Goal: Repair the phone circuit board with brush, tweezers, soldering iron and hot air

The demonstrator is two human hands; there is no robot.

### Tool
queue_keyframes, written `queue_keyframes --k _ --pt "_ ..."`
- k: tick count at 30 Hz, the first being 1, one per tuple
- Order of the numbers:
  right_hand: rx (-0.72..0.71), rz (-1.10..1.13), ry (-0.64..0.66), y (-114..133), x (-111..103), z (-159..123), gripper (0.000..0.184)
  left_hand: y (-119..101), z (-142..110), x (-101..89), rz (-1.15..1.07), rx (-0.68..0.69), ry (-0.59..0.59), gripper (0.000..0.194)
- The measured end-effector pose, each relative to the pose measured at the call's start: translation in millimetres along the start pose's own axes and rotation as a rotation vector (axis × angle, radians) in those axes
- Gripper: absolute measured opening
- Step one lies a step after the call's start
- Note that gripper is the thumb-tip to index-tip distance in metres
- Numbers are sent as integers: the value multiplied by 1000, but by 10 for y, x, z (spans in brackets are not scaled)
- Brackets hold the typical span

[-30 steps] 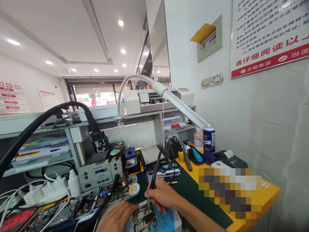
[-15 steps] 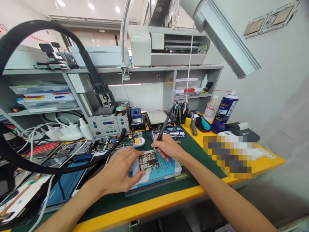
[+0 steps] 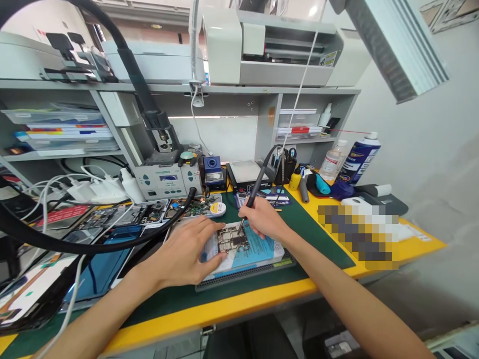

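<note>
A phone circuit board point(image 3: 229, 240) lies flat on a blue-and-white box point(image 3: 258, 253), which rests on a dark perforated stand point(image 3: 213, 285). My left hand point(image 3: 189, 252) lies over the box's left side. Its thumb and forefinger are spread around the board's left end, the tips against its near and far edges. In a pen grip, my right hand point(image 3: 264, 217) holds a black soldering iron point(image 3: 256, 188) tilted over the board. Its thin tip points down at the board's far right part; whether it touches, I cannot tell.
Left of my hands lie opened phones, a blue phone panel point(image 3: 108, 267) and white cables. Behind stand a grey rework station point(image 3: 164, 180), a tray of parts point(image 3: 187, 207) and a hot plate point(image 3: 247, 172). A black hose point(image 3: 112, 248) arcs across the left. Spray can point(image 3: 359, 158) stands back right.
The view has tilted down a little. The iron's tip has shifted slightly toward the board's far right part. My left hand stays at the board's left end.
</note>
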State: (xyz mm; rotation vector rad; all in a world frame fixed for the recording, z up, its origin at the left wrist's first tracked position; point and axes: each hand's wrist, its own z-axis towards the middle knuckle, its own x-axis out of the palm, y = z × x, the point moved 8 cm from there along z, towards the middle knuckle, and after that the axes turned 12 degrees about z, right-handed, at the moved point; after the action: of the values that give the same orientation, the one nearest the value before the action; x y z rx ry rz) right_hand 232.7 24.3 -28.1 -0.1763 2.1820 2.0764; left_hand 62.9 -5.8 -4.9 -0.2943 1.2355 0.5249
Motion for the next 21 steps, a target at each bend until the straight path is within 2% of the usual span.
queue_keyframes --k 14,21 --pt "-7 82 46 -50 -23 35 13 14 -10 40 18 -20 52 50" --pt "23 92 39 -10 -1 14 16 33 -16 73 39 3 20 50"
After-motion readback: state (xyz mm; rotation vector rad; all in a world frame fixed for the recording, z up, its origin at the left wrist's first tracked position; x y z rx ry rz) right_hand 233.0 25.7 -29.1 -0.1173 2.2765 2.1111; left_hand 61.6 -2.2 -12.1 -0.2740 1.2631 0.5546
